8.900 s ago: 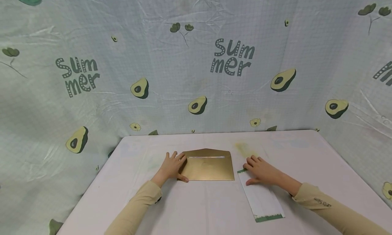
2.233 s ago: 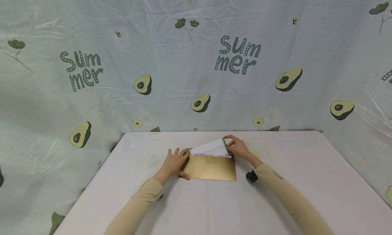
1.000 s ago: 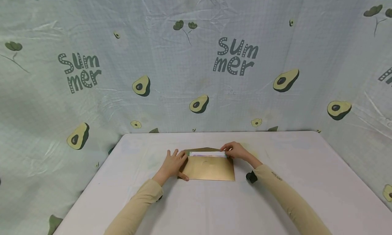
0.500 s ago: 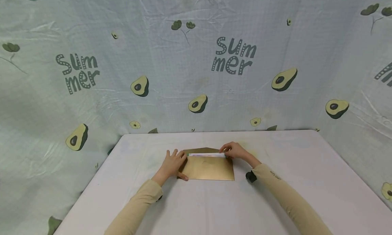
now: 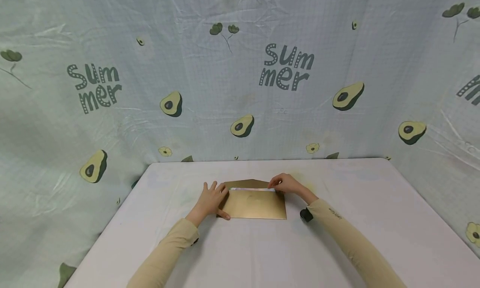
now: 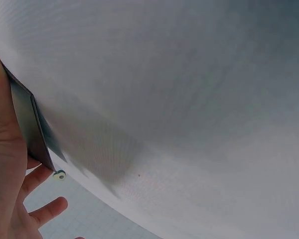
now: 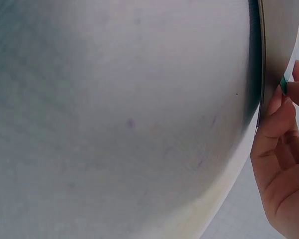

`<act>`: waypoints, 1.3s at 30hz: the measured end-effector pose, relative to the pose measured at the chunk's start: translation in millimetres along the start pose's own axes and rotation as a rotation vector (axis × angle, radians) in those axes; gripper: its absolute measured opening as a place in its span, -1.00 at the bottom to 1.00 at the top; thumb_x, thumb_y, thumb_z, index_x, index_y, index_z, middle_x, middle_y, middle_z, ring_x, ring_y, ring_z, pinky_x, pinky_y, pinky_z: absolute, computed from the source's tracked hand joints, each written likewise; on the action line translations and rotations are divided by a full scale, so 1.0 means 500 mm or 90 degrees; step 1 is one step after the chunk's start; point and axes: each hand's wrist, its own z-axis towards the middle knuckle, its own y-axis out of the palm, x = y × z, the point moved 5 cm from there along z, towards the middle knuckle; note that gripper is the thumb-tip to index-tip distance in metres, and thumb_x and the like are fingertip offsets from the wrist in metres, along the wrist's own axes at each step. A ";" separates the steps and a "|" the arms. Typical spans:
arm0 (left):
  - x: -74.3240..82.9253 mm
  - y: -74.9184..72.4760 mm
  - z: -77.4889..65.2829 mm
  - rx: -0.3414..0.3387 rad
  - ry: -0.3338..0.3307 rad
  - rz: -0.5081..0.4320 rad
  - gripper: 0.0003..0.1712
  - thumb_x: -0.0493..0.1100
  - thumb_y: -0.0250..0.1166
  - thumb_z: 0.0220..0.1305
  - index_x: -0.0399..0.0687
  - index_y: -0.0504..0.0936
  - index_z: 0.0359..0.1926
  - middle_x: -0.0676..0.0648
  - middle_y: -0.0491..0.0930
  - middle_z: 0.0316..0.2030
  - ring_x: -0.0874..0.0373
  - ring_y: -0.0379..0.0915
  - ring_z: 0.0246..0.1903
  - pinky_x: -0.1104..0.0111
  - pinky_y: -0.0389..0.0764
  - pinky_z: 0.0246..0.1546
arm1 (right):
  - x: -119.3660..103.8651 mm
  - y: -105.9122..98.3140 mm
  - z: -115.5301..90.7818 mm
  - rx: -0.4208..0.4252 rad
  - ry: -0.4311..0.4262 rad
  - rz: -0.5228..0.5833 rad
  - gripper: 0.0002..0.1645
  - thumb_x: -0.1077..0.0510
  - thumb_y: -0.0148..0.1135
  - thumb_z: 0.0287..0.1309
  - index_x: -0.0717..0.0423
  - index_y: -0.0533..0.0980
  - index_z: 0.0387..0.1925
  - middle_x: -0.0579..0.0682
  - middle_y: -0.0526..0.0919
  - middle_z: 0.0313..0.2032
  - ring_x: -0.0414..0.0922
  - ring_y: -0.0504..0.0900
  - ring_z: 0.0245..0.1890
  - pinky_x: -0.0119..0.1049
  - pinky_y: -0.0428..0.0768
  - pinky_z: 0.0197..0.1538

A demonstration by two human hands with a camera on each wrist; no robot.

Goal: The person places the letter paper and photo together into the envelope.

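Note:
A gold envelope lies near the middle of the table, its pointed flap folded back. My left hand holds its left side, thumb at the lower edge and other fingers spread near the top. In the left wrist view, the envelope stands against that hand. A card sits inside, only a thin white and pinkish strip showing. My right hand pinches the card at the opening's right end. Its green end shows at the fingers of my right hand in the right wrist view.
The pale pink table runs back to a cloth backdrop printed with avocados and lettering. Beside the right sleeve cuff is a small black device. A faint yellow stain marks the table behind the right hand.
The card lay to the right of the envelope at first. My right hand brought it to the opening and slid it down, leaving a narrow strip visible. My left hand stayed on the envelope.

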 end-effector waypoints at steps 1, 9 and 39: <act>0.000 0.000 0.000 -0.002 0.000 -0.003 0.14 0.60 0.18 -0.52 -0.04 0.34 0.07 -0.06 0.35 0.07 -0.06 0.25 0.06 -0.06 0.31 -0.04 | 0.001 0.000 0.001 -0.004 -0.004 -0.001 -0.75 0.35 0.02 0.04 0.18 0.61 -0.32 0.09 0.60 -0.38 -0.24 0.30 -0.67 -0.42 0.34 -0.60; 0.001 0.003 0.003 0.006 0.011 -0.027 0.11 0.58 0.19 -0.51 -0.06 0.35 0.04 -0.08 0.36 0.06 -0.07 0.25 0.06 -0.08 0.31 -0.05 | 0.003 0.000 0.007 -0.062 0.015 0.005 -0.71 0.20 -0.07 0.19 0.19 0.58 -0.25 0.04 0.60 -0.34 -0.23 0.35 -0.58 -0.41 0.31 -0.59; 0.001 -0.001 0.001 -0.013 -0.006 -0.035 0.09 0.56 0.21 -0.48 -0.05 0.34 0.04 -0.10 0.36 0.09 -0.10 0.25 0.08 -0.11 0.28 -0.02 | 0.248 0.115 0.285 -0.163 0.011 -0.052 0.01 -0.63 -0.61 -0.06 -0.09 0.58 -0.26 -0.05 0.62 -0.28 -0.14 0.56 -0.31 -0.23 0.46 -0.31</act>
